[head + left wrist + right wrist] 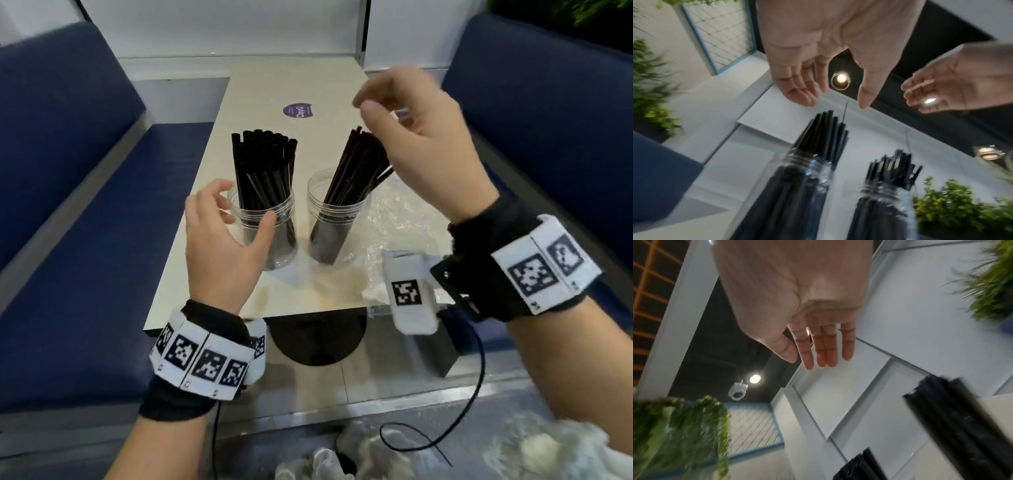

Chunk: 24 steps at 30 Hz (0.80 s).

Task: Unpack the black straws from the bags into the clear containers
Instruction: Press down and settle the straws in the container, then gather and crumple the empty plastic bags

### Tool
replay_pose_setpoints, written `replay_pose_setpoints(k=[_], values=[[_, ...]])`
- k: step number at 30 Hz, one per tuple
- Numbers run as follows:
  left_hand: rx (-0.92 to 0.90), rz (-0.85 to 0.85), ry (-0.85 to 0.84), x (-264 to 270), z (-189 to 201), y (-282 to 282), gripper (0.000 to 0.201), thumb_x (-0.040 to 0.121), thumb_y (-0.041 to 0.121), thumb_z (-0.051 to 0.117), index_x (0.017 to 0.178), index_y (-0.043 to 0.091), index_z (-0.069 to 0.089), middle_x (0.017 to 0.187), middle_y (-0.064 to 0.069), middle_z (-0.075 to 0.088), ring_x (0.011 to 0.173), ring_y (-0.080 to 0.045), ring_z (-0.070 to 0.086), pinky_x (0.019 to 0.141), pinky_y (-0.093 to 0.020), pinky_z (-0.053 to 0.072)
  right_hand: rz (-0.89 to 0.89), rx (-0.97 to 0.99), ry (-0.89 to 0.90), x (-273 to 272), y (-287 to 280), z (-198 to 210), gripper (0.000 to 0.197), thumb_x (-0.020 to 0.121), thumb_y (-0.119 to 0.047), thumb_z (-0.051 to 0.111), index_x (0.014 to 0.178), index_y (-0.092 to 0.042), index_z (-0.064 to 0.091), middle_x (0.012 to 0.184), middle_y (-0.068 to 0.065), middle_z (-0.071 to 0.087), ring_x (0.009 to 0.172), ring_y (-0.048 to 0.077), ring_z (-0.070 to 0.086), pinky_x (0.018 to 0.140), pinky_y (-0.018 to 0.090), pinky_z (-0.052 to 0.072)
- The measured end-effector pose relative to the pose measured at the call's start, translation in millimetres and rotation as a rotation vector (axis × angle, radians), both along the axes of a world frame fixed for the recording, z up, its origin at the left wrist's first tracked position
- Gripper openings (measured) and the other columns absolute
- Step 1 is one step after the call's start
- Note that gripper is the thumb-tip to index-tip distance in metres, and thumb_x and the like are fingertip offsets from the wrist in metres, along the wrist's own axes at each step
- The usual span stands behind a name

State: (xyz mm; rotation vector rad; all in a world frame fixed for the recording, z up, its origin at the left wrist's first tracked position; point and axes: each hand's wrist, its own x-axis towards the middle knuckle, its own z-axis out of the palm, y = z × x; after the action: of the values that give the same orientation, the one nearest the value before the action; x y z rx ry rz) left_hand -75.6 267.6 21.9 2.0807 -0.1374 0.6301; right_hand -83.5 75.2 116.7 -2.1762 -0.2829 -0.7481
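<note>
Head view, left hand [219, 240] released beside clear containers [267, 222] of black straws [263, 164]; right hand [421, 150] released, raised

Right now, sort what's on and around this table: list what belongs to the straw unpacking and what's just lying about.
Part of the job:
- left container, packed with black straws
- right container, its straws leaning
- emptied clear bag
- left hand and right hand, both holding nothing

Just lying about:
- purple sticker
- blue benches
- black cable
</note>
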Motion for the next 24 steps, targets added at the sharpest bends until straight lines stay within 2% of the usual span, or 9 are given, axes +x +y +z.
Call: replay_pose_setpoints(k=[2, 4, 8, 11, 13, 15, 18, 22, 24], values=[[0.015, -0.149, -0.012, -13.9, 6.3, -13.5, 0.021, 0.082, 0.024, 0.067, 0.099, 0.019, 0.056, 0.078, 0.006, 0.052, 0.067, -0.005, 0.051, 0.063, -0.015, 0.041, -0.1, 0.081, -0.014, -12.7, -26.5, -8.1, 0.014, 0.088, -0.016, 0.047, 0.095, -0.012, 0.058, 0.085, -0.014, 0.053, 0.078, -0.003, 0.049, 0.071, 0.009, 0.038], [0.027, -0.306, 0.073, -21.6, 3.9, -32.8, 0.009, 0.084, 0.022, 0.065, 0.09, 0.019, 0.059, 0.069, 0.007, 0.054, 0.063, -0.004, 0.05, 0.059, -0.01, 0.041, -0.199, 0.143, 0.006, -14.6, -53.5, -22.2, 0.009, 0.087, -0.015, 0.047, 0.092, -0.014, 0.055, 0.081, -0.014, 0.052, 0.076, -0.001, 0.048, 0.072, 0.014, 0.039], [0.174, -0.541, 0.252, -21.4, -21.7, -83.4, 0.022, 0.089, 0.022, 0.057, 0.111, 0.018, 0.058, 0.101, 0.001, 0.06, 0.093, -0.01, 0.056, 0.073, -0.007, 0.04, -0.39, 0.167, 0.215, 0.8, -97.4, -73.5, 0.016, 0.087, -0.014, 0.052, 0.101, -0.006, 0.055, 0.094, 0.002, 0.054, 0.084, 0.013, 0.049, 0.077, 0.026, 0.041], [0.305, -0.615, 0.369, -13.4, -42.1, -120.7, 0.043, 0.094, 0.025, 0.049, 0.135, 0.015, 0.041, 0.134, -0.005, 0.045, 0.127, -0.018, 0.04, 0.104, -0.024, 0.031, -0.5, 0.12, 0.503, 13.9, -118.4, -117.6, 0.041, 0.086, -0.025, 0.058, 0.12, -0.005, 0.046, 0.119, 0.013, 0.05, 0.109, 0.026, 0.05, 0.094, 0.037, 0.041], [0.374, -0.606, 0.433, -6.5, -51.7, -143.0, 0.051, 0.096, 0.023, 0.046, 0.142, 0.013, 0.029, 0.146, -0.008, 0.033, 0.137, -0.021, 0.027, 0.111, -0.029, 0.02, -0.528, 0.104, 0.727, 19.2, -126.1, -137.9, 0.065, 0.084, -0.036, 0.061, 0.134, -0.006, 0.033, 0.138, 0.019, 0.038, 0.126, 0.033, 0.041, 0.103, 0.041, 0.035], [0.451, -0.581, 0.505, 2.2, -60.5, -163.5, 0.056, 0.096, 0.022, 0.042, 0.146, 0.011, 0.019, 0.152, -0.013, 0.024, 0.141, -0.027, 0.019, 0.114, -0.034, 0.015, -0.514, 0.126, 0.89, 24.2, -130.9, -151.6, 0.083, 0.082, -0.044, 0.063, 0.141, -0.006, 0.021, 0.146, 0.02, 0.029, 0.133, 0.036, 0.036, 0.106, 0.042, 0.033], [0.553, -0.521, 0.653, 14.2, -73.7, -187.9, 0.059, 0.097, 0.027, 0.036, 0.148, 0.01, 0.01, 0.154, -0.019, 0.014, 0.142, -0.035, 0.013, 0.114, -0.041, 0.014, -0.471, 0.184, 0.961, 33.8, -135.1, -163.0, 0.089, 0.078, -0.043, 0.068, 0.14, -0.002, 0.019, 0.146, 0.021, 0.033, 0.133, 0.035, 0.036, 0.108, 0.041, 0.034], [0.672, -0.496, 0.678, 24.3, -91.8, -203.6, 0.055, 0.094, 0.027, 0.036, 0.143, 0.008, 0.022, 0.144, -0.018, 0.031, 0.133, -0.037, 0.026, 0.111, -0.044, 0.019, -0.41, 0.168, 0.975, 44.1, -136.8, -165.8, 0.079, 0.079, -0.034, 0.07, 0.134, 0.003, 0.028, 0.138, 0.021, 0.043, 0.129, 0.034, 0.042, 0.1, 0.037, 0.039], [0.707, -0.497, 0.651, 26.8, -98.9, -206.5, 0.049, 0.092, 0.03, 0.038, 0.136, 0.009, 0.033, 0.136, -0.015, 0.042, 0.127, -0.033, 0.035, 0.11, -0.043, 0.02, -0.377, 0.155, 1.007, 45.4, -137.6, -165.2, 0.062, 0.08, -0.028, 0.069, 0.124, 0.006, 0.041, 0.118, 0.019, 0.055, 0.117, 0.032, 0.052, 0.083, 0.032, 0.044]])
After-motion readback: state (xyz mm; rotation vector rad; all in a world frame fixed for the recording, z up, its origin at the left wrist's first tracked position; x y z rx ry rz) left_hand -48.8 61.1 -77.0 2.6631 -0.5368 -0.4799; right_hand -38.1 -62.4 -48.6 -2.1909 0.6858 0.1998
